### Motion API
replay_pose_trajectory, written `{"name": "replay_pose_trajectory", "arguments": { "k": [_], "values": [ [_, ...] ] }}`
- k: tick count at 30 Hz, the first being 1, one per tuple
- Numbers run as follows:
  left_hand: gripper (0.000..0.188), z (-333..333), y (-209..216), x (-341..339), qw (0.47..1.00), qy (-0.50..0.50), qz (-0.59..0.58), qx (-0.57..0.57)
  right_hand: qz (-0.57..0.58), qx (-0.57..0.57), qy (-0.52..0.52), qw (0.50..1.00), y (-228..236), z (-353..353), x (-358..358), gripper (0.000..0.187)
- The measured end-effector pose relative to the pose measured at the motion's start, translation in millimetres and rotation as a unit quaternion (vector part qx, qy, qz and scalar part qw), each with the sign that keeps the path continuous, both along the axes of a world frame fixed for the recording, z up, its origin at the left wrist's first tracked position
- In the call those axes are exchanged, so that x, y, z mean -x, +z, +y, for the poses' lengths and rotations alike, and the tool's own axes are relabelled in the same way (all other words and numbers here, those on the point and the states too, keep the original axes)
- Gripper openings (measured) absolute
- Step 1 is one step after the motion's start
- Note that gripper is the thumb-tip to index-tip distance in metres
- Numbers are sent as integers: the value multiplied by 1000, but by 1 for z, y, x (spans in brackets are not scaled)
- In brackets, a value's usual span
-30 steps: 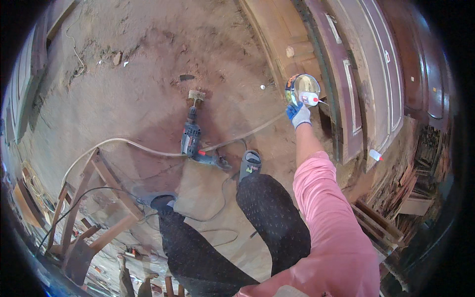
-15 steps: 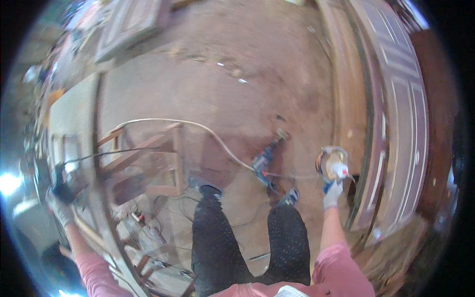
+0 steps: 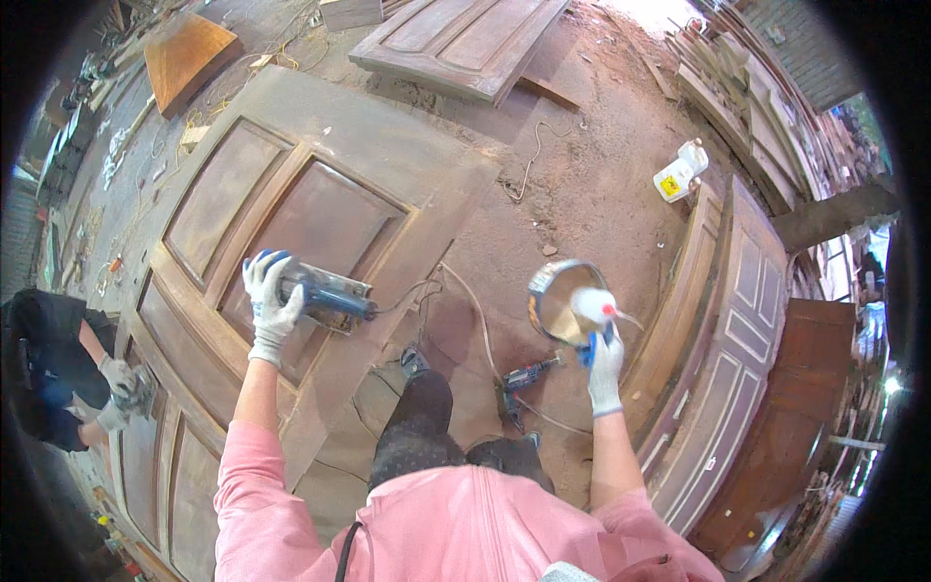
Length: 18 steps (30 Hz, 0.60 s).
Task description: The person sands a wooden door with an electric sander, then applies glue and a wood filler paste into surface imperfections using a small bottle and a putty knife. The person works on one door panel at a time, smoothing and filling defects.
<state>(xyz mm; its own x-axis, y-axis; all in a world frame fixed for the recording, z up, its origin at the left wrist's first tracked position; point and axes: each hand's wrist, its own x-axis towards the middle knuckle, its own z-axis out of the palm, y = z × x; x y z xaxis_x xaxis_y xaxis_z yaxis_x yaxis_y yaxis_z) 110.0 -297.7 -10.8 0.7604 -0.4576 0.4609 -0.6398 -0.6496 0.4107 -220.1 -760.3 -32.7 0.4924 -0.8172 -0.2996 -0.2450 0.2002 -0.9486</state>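
Note:
My left hand (image 3: 271,303), in a white glove with blue fingertips, is closed around a corded blue power tool (image 3: 330,298) with a flat metal part; its exact kind is unclear. The tool is over a panelled wooden door (image 3: 417,155) that lies in front of me on the left. My right hand (image 3: 603,369), gloved the same way, grips the near rim of a round tub (image 3: 535,301). In or over the tub is a white squeeze bottle (image 3: 590,304) with a red tip, slightly blurred.
At far left, another person's gloved hands (image 3: 124,393) work on the same door. A blue drill (image 3: 524,376) and cables lie by my feet. Panelled doors (image 3: 737,339) lean on the right. Beyond stands a white jug (image 3: 682,171); another door (image 3: 456,44) lies farther off.
The view has shifted and sharpened, bringing the large door and the other person into sight. My left hand with the power tool now appears farther inward; my right hand still holds the tub.

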Motion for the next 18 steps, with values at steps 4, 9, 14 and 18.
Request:
{"name": "replay_pose_trajectory", "arguments": {
  "k": [4,9,14,18],
  "values": [
    [53,27,1,-10,997,-72,33,-24,15,103,156,982,9,6,-111,38],
    [48,1,24,7,998,-26,62,-16,73,132,254,955,17,19,-231,20],
    [45,-7,25,25,997,53,55,-18,125,150,274,942,1,41,-337,19],
    [40,-12,38,30,994,75,78,-14,164,188,325,912,-2,54,-398,24]
  ]
}}
